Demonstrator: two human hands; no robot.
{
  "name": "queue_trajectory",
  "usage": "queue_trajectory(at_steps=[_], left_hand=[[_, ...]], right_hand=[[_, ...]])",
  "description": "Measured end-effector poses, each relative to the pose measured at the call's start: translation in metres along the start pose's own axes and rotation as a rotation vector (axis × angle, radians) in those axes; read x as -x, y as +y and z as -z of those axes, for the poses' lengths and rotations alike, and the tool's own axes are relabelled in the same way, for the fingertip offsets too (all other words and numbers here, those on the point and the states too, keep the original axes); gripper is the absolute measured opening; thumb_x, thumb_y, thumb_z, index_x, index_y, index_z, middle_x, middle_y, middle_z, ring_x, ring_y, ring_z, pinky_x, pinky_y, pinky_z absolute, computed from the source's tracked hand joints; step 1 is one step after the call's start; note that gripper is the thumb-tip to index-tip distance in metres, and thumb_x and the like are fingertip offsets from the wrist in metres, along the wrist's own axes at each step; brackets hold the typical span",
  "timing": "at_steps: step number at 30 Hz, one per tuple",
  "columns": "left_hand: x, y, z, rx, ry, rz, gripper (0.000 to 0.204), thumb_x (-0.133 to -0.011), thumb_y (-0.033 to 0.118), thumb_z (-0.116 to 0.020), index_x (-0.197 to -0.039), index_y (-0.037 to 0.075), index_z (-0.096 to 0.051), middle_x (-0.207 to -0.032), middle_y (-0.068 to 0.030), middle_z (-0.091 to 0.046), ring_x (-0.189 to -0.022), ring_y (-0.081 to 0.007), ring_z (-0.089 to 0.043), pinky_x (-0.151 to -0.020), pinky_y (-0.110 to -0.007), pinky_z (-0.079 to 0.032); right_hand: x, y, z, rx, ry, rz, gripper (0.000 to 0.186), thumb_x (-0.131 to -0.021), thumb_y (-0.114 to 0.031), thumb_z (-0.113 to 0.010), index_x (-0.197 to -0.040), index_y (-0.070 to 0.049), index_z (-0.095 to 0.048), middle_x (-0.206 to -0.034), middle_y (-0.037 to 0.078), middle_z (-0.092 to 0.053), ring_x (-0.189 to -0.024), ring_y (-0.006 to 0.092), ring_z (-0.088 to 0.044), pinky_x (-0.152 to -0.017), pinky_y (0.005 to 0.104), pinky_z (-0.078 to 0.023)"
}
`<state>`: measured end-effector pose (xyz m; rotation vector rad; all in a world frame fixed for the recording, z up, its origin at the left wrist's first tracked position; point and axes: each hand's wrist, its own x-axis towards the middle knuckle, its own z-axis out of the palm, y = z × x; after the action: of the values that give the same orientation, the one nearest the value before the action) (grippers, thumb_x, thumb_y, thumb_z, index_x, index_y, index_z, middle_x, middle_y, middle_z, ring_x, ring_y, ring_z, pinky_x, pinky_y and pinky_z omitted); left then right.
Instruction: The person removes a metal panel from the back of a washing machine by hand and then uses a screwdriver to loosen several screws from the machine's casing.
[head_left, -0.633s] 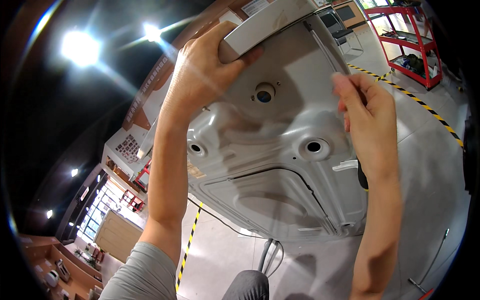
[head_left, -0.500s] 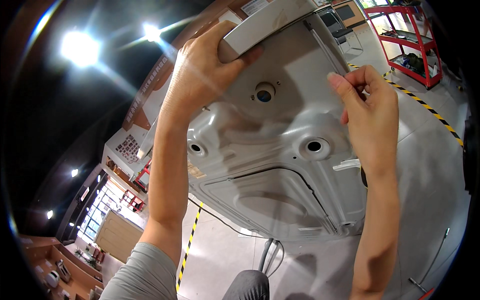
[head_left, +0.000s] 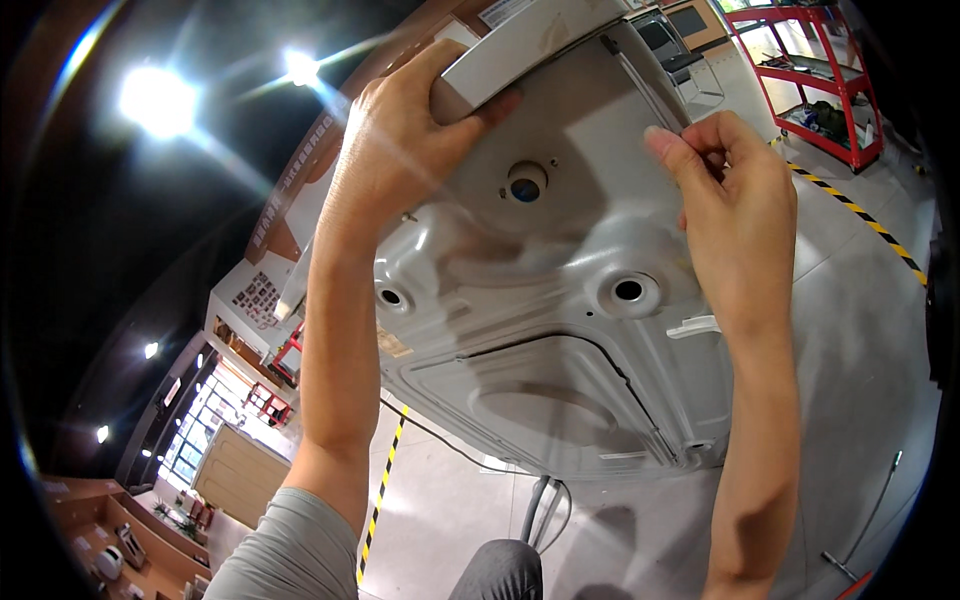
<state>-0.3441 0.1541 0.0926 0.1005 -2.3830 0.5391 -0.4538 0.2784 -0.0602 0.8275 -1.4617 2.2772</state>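
Note:
A large grey stamped sheet-metal panel (head_left: 590, 240) tilts in front of me, with round holes and pressed ribs. My left hand (head_left: 405, 120) grips its upper left edge; the thumb lies on the inner face beneath a folded metal flange (head_left: 530, 55), and the other fingers are mostly hidden behind it. A thin metal rod (head_left: 640, 80) with a dark upper end runs down along the panel's right side. At its lower end my right hand (head_left: 735, 190) is closed, thumb and index finger pinched together around it; the actual contact is partly hidden by the fingers.
Hoses (head_left: 540, 510) run along the floor near my knee (head_left: 500, 570). A red tool cart (head_left: 810, 85) stands at the far right beside yellow-black floor tape (head_left: 860, 215). A thin long-handled tool (head_left: 865, 525) lies at the lower right. A chair (head_left: 670, 50) stands behind the panel.
My right hand has shifted slightly up and left, its fingers still pinched at the rod. My left hand keeps its grip on the panel edge.

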Motion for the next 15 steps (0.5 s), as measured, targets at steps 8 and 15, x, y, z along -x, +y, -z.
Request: queue_trajectory(at_steps=[8,15], left_hand=[[-0.001,0.001,0.0,0.037,0.013,-0.008,0.041,-0.08,0.03,-0.072,-0.108,0.003,-0.062,-0.088,-0.0124,-0.067,-0.08,-0.0222,-0.062,-0.075,-0.035,-0.049],[0.0,0.004,-0.001,0.061,0.035,0.014,0.04,-0.077,0.032,-0.072,-0.103,0.002,-0.063,-0.089,-0.0174,-0.066,-0.083,-0.0333,-0.063,-0.076,-0.04,-0.048]], right_hand=[[-0.013,0.005,0.01,-0.356,-0.229,-0.263,0.025,-0.086,-0.024,-0.067,-0.077,-0.001,-0.062,-0.06,0.001,-0.055,-0.046,0.0057,-0.05,-0.041,0.0197,-0.034],[-0.014,0.007,0.012,-0.579,-0.359,-0.394,0.029,-0.087,-0.03,-0.067,-0.078,-0.002,-0.063,-0.06,0.001,-0.058,-0.044,0.0059,-0.051,-0.038,0.0196,-0.034]])
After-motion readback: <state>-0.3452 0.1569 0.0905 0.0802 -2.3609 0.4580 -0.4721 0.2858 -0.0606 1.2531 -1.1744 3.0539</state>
